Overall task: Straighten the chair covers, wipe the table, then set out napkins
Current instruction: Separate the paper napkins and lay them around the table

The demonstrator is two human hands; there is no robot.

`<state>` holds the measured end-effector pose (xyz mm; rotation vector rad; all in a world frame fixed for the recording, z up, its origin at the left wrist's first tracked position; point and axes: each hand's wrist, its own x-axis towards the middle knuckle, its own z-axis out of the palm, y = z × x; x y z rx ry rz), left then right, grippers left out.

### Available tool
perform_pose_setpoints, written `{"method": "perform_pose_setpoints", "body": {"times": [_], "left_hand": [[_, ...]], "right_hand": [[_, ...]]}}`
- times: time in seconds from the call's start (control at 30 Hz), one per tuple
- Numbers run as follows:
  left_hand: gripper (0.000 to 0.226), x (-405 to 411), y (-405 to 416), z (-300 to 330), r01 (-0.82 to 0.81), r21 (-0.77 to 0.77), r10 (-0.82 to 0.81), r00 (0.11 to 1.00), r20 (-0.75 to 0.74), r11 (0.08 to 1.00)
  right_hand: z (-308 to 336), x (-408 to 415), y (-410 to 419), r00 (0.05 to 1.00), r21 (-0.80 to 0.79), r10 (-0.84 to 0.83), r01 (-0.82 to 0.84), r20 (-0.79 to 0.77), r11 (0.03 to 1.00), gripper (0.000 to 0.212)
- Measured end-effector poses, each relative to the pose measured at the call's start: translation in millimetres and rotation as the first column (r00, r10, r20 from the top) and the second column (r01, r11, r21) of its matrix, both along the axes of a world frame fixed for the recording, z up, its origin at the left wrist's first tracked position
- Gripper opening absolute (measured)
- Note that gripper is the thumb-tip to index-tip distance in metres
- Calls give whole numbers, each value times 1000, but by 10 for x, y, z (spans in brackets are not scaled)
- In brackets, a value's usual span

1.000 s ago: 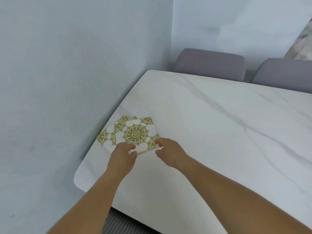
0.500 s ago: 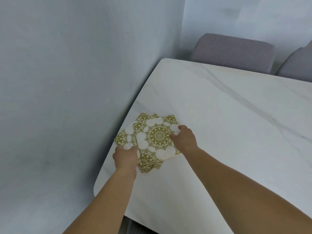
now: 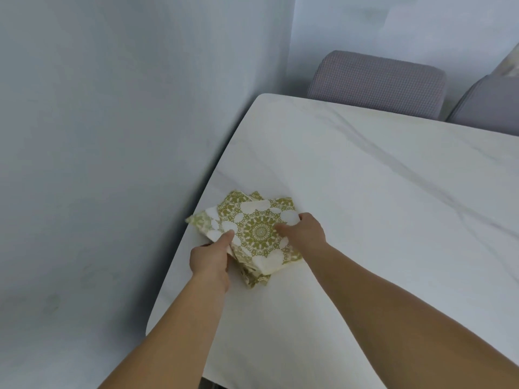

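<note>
A small stack of white napkins with a gold mandala print (image 3: pixel 257 231) lies near the left edge of the white marble table (image 3: pixel 379 197), fanned out of line. My left hand (image 3: pixel 209 258) grips the stack's near-left corner, thumb on top. My right hand (image 3: pixel 302 230) pinches the top napkin at its right corner, and that napkin sits lifted and turned against the ones beneath. Two grey covered chair backs, one (image 3: pixel 377 82) and another (image 3: pixel 488 103), stand at the table's far side.
A plain pale wall (image 3: pixel 112 136) runs close along the table's left edge and meets a second wall behind the chairs. The table's rounded near-left corner (image 3: pixel 153 324) is just beside my left forearm.
Both hands went from the stack's near edge to gripping it. The top napkin has been lifted and turned, and the stack has fanned apart. The view has shifted left.
</note>
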<state>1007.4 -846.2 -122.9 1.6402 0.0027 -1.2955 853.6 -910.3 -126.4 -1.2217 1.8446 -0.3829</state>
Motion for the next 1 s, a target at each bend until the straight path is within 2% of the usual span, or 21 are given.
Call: {"method": "perform_pose_setpoints", "body": {"times": [0.17,0.23,0.33,0.43,0.53,0.6,0.73,0.87,1.0], "left_hand": [[13,-90,15,4,132,-55,-131,991,32,990],[14,-116,44,-4,137,-96,-133,990,42,986],[24,-154,89,50,96,-176,-98,995,-2,980],[37,-194,127,143,44,-244,-72,992,-108,969],[40,-246,162,229,33,-291,-93,977,-193,956],[40,-282,167,261,16,-305,-105,955,-279,952],[36,-449,155,363,53,-337,-186,908,-374,940],[32,-660,109,486,140,-374,-303,854,-422,917],[36,-855,40,568,129,-364,-294,847,-444,922]], "right_hand": [[21,-67,26,996,29,69,-71,63,997,28],[46,-74,41,992,-2,74,-74,106,997,25],[133,-116,82,951,-17,26,-21,309,1000,32],[244,-212,137,875,-35,15,2,483,999,39],[337,-349,170,818,-69,-1,50,576,996,23],[400,-451,187,802,-86,-19,88,597,992,8],[526,-736,212,768,-87,-74,167,636,982,18],[588,-1029,198,853,-163,-60,168,518,972,31],[641,-1338,187,905,-240,-95,209,415,948,45]]}}
